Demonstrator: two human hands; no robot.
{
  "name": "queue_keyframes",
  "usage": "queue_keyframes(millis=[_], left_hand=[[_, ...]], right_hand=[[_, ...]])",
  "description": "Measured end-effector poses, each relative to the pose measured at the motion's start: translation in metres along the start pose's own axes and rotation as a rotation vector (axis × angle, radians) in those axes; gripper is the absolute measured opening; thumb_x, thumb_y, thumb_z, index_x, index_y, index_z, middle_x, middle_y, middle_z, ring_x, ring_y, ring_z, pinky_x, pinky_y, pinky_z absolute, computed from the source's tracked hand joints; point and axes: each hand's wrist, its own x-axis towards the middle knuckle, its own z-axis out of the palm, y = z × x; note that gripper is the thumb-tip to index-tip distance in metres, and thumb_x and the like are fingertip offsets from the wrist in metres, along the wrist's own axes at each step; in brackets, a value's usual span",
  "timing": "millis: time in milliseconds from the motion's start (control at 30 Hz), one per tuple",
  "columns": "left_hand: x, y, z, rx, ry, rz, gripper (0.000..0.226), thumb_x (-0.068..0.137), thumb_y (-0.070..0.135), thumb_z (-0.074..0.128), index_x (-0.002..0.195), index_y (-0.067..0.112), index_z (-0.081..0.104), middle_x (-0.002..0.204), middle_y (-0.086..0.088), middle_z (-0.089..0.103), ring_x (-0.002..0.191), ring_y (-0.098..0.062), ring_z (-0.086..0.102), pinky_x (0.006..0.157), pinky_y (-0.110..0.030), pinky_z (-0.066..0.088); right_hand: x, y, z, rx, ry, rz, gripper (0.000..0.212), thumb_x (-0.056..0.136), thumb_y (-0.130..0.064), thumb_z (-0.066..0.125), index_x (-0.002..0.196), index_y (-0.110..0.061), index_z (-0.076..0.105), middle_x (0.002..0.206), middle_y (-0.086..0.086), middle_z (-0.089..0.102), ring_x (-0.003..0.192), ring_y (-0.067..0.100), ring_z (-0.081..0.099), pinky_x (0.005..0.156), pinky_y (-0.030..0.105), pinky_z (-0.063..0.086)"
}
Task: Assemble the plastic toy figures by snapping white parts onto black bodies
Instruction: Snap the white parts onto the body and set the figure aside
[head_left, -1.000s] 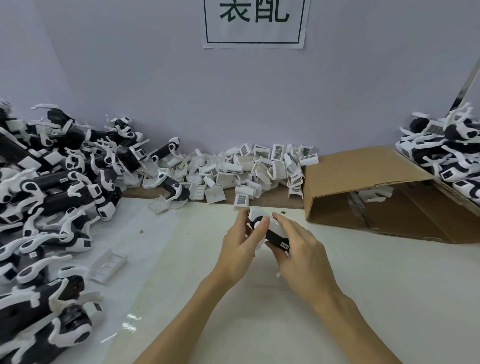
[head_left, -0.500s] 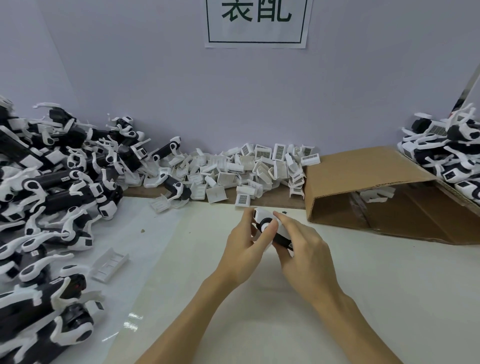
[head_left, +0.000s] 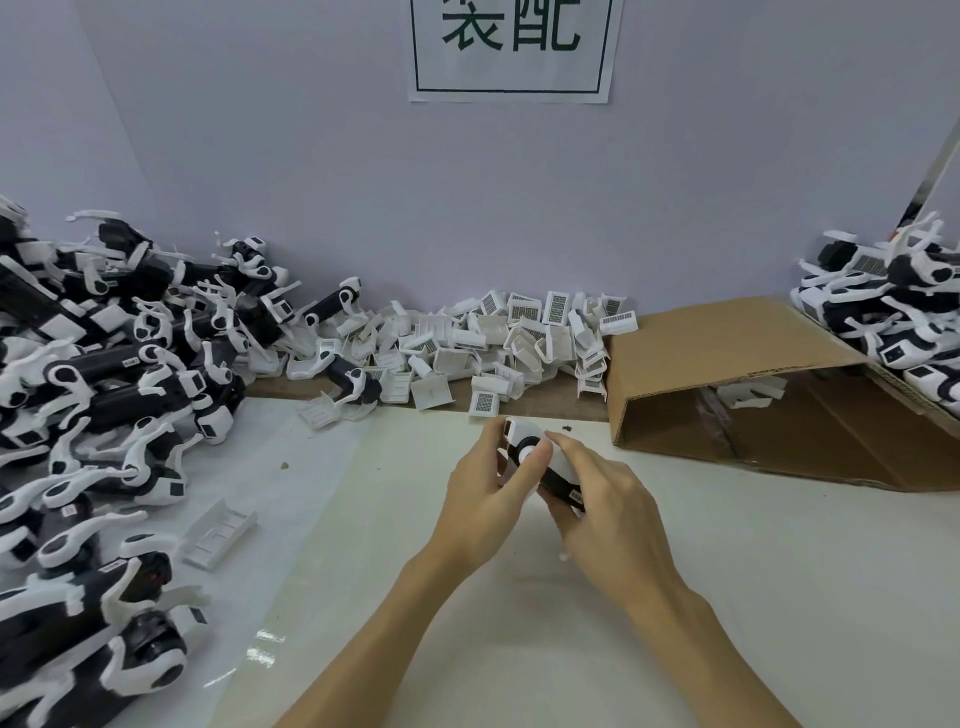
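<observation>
Left pile: black-and-white figures (head_left: 104, 395) heap along the frame's left edge.
Loose parts: white parts (head_left: 498, 338) lie against the back wall, centre.
Your left hand (head_left: 488, 499): curled round the toy figure (head_left: 540, 462), thumb pressing its white cap.
Your right hand (head_left: 608, 514): grips the figure's black body (mid-frame, above the table (head_left: 727, 571)).
Right: cardboard box (head_left: 727, 364) lies open on its side.

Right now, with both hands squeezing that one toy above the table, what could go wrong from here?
1. The left hand and right hand cover most of the toy, so a misaligned white part may go unseen and snap on crooked.
2. Fingertips sit close to the joint and could get pinched.
3. If the toy slips, it may roll into the pile of loose white parts or the cardboard box.
</observation>
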Motion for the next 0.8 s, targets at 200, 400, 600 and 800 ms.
queue_keyframes(millis=[200, 400, 600, 800], left_hand=[[0.004, 0.001, -0.018, -0.147, -0.071, 0.099, 0.031, 0.099, 0.044, 0.063, 0.116, 0.018, 0.065, 0.098, 0.006, 0.067, 0.090, -0.014, 0.059, 0.083, -0.026, 0.044], [0.004, 0.002, -0.021, 0.115, 0.090, 0.235, 0.041, 0.099, 0.055, 0.050, 0.129, 0.035, 0.070, 0.140, 0.016, 0.058, 0.142, -0.014, 0.041, 0.113, -0.031, 0.033], [0.011, 0.001, -0.040, 0.184, -0.101, 0.155, 0.043, 0.089, 0.047, 0.086, 0.126, 0.040, 0.067, 0.124, 0.017, 0.072, 0.121, -0.012, 0.064, 0.100, -0.026, 0.047], [0.014, -0.004, -0.043, 0.231, -0.081, 0.237, 0.041, 0.082, 0.047, 0.089, 0.118, 0.041, 0.070, 0.117, 0.017, 0.071, 0.115, -0.022, 0.063, 0.100, -0.028, 0.046]], right_hand=[[0.011, 0.016, -0.020, 1.027, -0.420, 0.257, 0.044, 0.109, -0.049, 0.044, 0.137, -0.024, 0.066, 0.128, 0.004, 0.072, 0.124, 0.024, 0.066, 0.107, 0.044, 0.050], [0.011, 0.021, -0.019, 0.921, -0.282, 0.217, 0.025, 0.100, -0.035, 0.067, 0.121, -0.022, 0.074, 0.109, 0.000, 0.076, 0.107, 0.021, 0.071, 0.084, 0.030, 0.056], [0.009, 0.013, -0.010, 0.238, 0.118, -0.150, 0.042, 0.086, -0.039, 0.081, 0.123, -0.021, 0.072, 0.119, -0.017, 0.067, 0.118, 0.004, 0.056, 0.105, 0.026, 0.038], [0.010, 0.022, -0.008, 0.073, 0.097, -0.214, 0.046, 0.088, -0.041, 0.073, 0.124, -0.012, 0.073, 0.119, -0.002, 0.072, 0.120, 0.012, 0.049, 0.115, 0.027, 0.027]])
